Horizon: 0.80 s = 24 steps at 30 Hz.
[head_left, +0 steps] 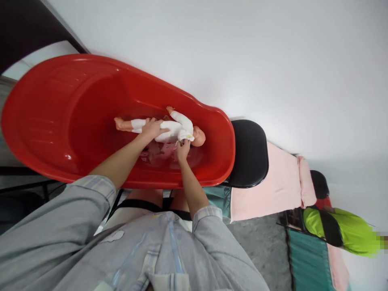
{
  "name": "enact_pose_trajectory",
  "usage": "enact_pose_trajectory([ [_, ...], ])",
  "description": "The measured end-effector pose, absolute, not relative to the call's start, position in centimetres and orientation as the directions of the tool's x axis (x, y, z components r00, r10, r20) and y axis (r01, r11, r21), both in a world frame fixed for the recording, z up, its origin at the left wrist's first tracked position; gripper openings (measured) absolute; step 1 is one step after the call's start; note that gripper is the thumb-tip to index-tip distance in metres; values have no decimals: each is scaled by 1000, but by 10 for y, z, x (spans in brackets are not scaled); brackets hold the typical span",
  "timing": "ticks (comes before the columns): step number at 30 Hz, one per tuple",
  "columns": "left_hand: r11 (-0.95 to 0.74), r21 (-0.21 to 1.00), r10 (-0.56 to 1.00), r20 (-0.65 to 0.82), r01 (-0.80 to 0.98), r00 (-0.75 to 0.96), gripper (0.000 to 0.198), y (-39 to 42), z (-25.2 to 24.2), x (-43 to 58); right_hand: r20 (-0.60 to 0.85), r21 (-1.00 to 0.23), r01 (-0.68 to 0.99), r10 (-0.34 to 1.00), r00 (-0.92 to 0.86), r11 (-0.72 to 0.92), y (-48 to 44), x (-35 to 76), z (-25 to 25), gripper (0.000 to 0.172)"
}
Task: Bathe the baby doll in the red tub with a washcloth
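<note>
A bald baby doll in white clothing point(172, 131) lies lengthwise inside a red plastic tub point(93, 115), bare feet toward the left.

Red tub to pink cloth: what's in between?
Head view: a black chair, plus some teal fabric lower in frame, between the red tub and pink cloth.

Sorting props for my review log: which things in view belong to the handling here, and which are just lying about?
In use:
- doll, left hand on its lower body, right hand near its shoulder
- red tub

Apparently lying by:
- black seat
- pink towel
- rolled pink cloth
- green cloth
</note>
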<state>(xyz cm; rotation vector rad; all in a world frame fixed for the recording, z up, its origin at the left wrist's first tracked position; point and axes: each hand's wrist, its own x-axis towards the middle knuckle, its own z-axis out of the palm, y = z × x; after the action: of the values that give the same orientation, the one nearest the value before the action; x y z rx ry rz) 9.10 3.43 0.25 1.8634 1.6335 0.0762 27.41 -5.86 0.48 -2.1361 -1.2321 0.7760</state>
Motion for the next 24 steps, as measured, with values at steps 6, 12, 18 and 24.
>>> enact_pose_trajectory([
  [6,54,520,917,-364,852,164,84,32,4,95,-217,-495,826,959,182,-269,-64,257,11,47],
  [12,16,492,926,-336,871,173,80,36,-3,96,-282,-584,809,951,-124,-68,-58,234,2,34],
  [18,19,487,923,-344,873,171,79,34,3,94,-394,-774,627,845,-361,-93,-56,234,-1,24],
  [24,27,504,921,-348,863,175,81,31,4,94,-205,-809,486,934,293,-330,-79,280,18,24],
])
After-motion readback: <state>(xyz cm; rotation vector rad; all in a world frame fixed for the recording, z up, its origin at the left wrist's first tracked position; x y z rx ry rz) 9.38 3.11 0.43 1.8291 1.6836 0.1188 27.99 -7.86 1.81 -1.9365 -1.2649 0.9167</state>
